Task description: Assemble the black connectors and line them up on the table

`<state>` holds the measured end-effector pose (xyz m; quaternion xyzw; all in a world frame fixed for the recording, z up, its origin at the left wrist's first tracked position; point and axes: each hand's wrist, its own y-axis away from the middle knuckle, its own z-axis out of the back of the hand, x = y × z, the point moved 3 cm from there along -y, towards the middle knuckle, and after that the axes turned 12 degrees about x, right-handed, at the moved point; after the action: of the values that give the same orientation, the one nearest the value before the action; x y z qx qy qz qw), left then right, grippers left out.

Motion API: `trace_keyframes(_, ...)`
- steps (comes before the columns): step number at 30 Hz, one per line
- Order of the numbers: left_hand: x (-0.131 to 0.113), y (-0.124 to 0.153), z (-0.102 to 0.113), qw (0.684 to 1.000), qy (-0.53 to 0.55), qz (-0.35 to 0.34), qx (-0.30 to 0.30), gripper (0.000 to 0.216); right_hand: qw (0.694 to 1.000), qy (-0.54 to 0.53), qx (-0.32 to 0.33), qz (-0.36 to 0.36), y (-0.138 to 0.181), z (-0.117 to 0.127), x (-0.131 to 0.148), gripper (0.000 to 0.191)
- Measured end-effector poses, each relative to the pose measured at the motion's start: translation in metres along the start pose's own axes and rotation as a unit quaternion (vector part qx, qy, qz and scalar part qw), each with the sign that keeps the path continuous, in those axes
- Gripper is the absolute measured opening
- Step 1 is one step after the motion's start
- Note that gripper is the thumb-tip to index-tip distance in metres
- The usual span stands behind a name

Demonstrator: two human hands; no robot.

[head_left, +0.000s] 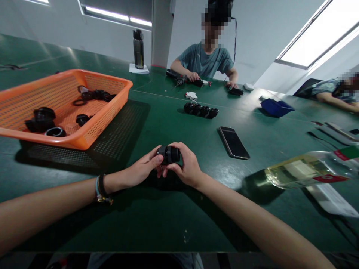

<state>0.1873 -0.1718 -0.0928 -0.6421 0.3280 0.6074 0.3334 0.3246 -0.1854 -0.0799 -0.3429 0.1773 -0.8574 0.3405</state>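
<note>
As seen from the head view, the left hand (146,166) and the right hand (189,164) curl their fingers snugly around opposite ends of a black fitting (168,154), held between them over the green table (157,224). At ten o'clock from it stands an orange basket (106,119) with loose black parts (45,116) inside. A clear bottle (300,170) at three o'clock contains yellow liquid; its red-and-green label (332,178) is too blurred to read. A blue box (276,107) sits toward two o'clock, its contents hidden. Nearer, a phone (234,142) lies apart from the right hand. Bare tabletop stretches toward six o'clock, ending at the near edge.
</note>
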Motion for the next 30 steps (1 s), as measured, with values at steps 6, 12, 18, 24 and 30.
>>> trace_keyframes(6, -0.008, 0.003, -0.001, 0.989, -0.146, -0.014, -0.032, 0.041, 1.000, -0.010, -0.007, -0.007, 0.001, -0.002, 0.005, 0.037)
trace_keyframes(12, -0.011, 0.004, -0.002, 0.980, -0.186, -0.018, -0.070, 0.038, 0.998, -0.048, -0.018, -0.048, 0.003, -0.005, 0.011, 0.038)
trace_keyframes(18, -0.016, 0.007, -0.005, 0.975, -0.194, -0.038, -0.098, 0.033, 0.988, -0.111, -0.039, -0.097, 0.007, -0.009, 0.018, 0.034)
trace_keyframes(24, -0.018, 0.007, -0.004, 0.968, -0.225, -0.047, -0.098, 0.037, 0.973, -0.165, -0.053, -0.155, 0.008, -0.012, 0.025, 0.031)
trace_keyframes(30, -0.018, 0.008, -0.002, 0.956, -0.271, -0.046, -0.098, 0.039, 0.958, -0.212, -0.057, -0.186, 0.010, -0.013, 0.030, 0.030)
